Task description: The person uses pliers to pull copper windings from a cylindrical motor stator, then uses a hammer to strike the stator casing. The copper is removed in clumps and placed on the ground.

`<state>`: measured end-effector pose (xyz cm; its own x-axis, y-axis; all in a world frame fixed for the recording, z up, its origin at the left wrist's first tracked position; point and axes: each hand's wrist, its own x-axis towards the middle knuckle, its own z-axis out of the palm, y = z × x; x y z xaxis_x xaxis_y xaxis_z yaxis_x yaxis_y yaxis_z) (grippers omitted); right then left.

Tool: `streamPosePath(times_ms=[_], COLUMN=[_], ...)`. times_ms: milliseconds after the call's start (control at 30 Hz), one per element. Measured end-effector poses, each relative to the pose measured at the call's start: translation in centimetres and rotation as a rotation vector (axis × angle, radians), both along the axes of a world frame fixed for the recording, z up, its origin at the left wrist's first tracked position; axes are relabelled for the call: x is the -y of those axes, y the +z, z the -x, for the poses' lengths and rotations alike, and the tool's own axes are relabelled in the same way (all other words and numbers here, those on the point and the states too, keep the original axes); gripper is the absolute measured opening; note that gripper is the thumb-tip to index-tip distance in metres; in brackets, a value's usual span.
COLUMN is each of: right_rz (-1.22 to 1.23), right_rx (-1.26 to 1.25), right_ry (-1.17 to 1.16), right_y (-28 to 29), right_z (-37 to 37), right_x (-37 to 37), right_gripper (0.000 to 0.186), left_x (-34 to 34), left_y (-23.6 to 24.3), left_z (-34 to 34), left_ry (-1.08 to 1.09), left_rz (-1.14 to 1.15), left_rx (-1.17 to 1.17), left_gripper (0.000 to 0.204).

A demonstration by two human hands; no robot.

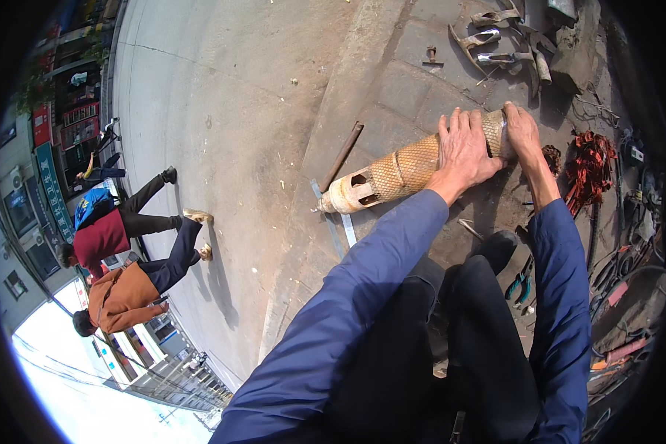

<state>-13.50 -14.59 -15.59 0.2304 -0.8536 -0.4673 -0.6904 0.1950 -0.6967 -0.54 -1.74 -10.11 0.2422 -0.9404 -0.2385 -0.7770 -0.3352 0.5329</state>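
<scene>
A long rusty metal cylinder (411, 164) wrapped in mesh, much like a submersible pump, lies aslant on the paving in front of me. Its near-left end is bare, with slots cut in it and a narrow stub. My left hand (466, 152) rests over the mesh toward the right part, fingers bent over the far side. Around the right end curls my right hand (522, 137), its fingertips close to the rim. Both hands touch the cylinder; the undersides of the fingers are hidden.
Beyond the cylinder lie a rusty rod (342, 157), a T-shaped bolt (432, 57), several hammer heads (488, 37) and a heavy block (579, 52). Reddish copper wire (590, 166) and tangled cables (629, 288) are at right. Teal-handled pliers (520, 285) lie by my shoe. Two people (126, 296) walk on the road.
</scene>
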Motion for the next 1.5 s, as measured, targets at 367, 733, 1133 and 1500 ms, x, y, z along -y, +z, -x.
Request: streamPosePath(times_ms=[367, 733, 1133, 1500], right_rz=[-0.044, -0.238, -0.189, -0.124], right_rx=[-0.080, 0.008, -0.022, 0.189], right_ry=[0.061, -0.030, -0.064, -0.160], right_y=[-1.1, 0.2, 0.5, 5.5], right_z=[-1.3, -1.5, -1.2, 4.9], right_x=[-0.3, -0.4, -0.6, -2.7], right_gripper=[0.066, 0.062, 0.078, 0.061], left_x=[1.9, 6.2, 12.0, 10.1], left_y=[0.4, 0.9, -3.9, -2.7], left_z=[-1.9, -4.6, -3.8, -4.3], left_ry=[-0.149, -0.151, -0.537, -0.488], left_rz=[-0.167, -0.205, -0.459, -0.302], left_rx=[0.040, -0.300, -0.257, -0.256], left_gripper=[0.120, 0.121, 0.092, 0.132])
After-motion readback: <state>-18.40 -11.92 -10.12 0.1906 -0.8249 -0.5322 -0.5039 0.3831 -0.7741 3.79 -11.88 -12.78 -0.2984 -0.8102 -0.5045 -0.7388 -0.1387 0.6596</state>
